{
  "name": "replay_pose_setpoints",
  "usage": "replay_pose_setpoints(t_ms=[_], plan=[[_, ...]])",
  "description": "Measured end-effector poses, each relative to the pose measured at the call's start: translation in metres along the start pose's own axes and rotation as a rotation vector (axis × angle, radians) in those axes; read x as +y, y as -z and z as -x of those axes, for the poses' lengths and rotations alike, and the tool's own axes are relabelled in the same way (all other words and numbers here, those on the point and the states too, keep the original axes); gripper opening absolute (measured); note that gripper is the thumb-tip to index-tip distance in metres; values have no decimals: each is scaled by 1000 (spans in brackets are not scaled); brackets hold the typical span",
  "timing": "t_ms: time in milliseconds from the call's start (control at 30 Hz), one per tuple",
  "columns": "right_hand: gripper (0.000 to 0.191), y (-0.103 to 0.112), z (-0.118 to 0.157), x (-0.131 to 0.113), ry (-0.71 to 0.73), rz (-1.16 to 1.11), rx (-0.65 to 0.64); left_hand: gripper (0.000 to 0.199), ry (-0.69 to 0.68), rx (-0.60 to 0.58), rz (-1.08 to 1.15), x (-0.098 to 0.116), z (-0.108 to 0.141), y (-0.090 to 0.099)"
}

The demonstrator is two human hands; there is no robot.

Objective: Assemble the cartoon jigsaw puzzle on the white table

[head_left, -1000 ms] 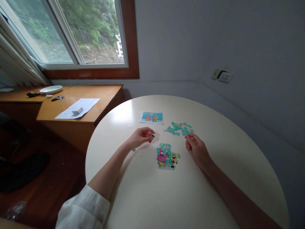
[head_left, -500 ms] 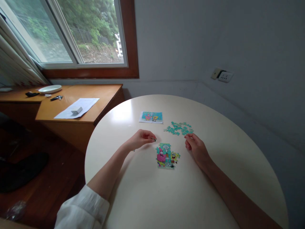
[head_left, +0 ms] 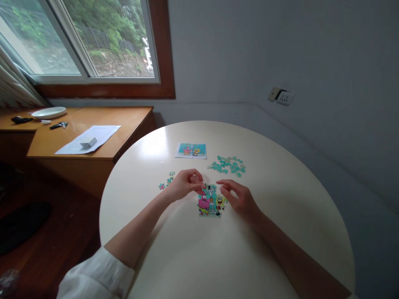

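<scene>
Two bare hands meet over a partly joined puzzle (head_left: 204,204), which lies flat near the middle of the round table (head_left: 187,259). The left hand (head_left: 186,184) pinches a small dark-marked piece (head_left: 208,187) between thumb and fingertips, above the puzzle's far edge; whether the piece touches the puzzle is unclear. The right hand (head_left: 240,200) is just beside the puzzle's right side, its index finger stretched out and its thumb a little apart from it.

On the far left desk (head_left: 132,118) sits a shallow white dish (head_left: 49,112); its inside is seen too edge-on to tell what it holds. A small white box (head_left: 88,143) rests on a sheet of paper (head_left: 104,132) at the desk's right part, and a dark object (head_left: 59,125) lies between dish and paper.

On the pale tabletop, a picture card (head_left: 191,150) lies beyond the left hand, with a spread of teal pieces (head_left: 229,165) to its right, and a few loose pieces (head_left: 170,179) lie left of the puzzle.

A wood-framed window (head_left: 115,39) is at far left, and wall sockets (head_left: 285,98) are at far right.
</scene>
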State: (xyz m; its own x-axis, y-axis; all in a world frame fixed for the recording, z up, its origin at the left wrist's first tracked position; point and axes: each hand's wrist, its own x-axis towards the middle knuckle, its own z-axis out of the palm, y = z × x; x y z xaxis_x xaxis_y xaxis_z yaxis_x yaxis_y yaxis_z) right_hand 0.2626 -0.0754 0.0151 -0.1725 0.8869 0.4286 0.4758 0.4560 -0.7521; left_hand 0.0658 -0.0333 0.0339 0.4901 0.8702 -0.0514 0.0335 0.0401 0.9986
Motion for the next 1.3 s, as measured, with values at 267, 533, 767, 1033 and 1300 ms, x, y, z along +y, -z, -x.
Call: replay_pose_setpoints(t_ms=[267, 533, 767, 1033, 1300], plan=[[28, -3, 3, -1, 185, -40, -107, 19, -36, -60, -72, -7, 2, -16], [21, -3, 1, 1, 121, -67, -75, 16, -34, 14, -121, -8, 3, -24], [18, 0, -4, 14, -119, -97, 154, 20, -326, 132, -724, -11, 8, -23], [30, 1, -6, 19, -251, -290, 177, 52, -355, -306, -1072, -16, 15, -23], [28, -2, -5, 26, -253, -261, 124, 51, -307, -276, -1145, -17, 12, -18]])
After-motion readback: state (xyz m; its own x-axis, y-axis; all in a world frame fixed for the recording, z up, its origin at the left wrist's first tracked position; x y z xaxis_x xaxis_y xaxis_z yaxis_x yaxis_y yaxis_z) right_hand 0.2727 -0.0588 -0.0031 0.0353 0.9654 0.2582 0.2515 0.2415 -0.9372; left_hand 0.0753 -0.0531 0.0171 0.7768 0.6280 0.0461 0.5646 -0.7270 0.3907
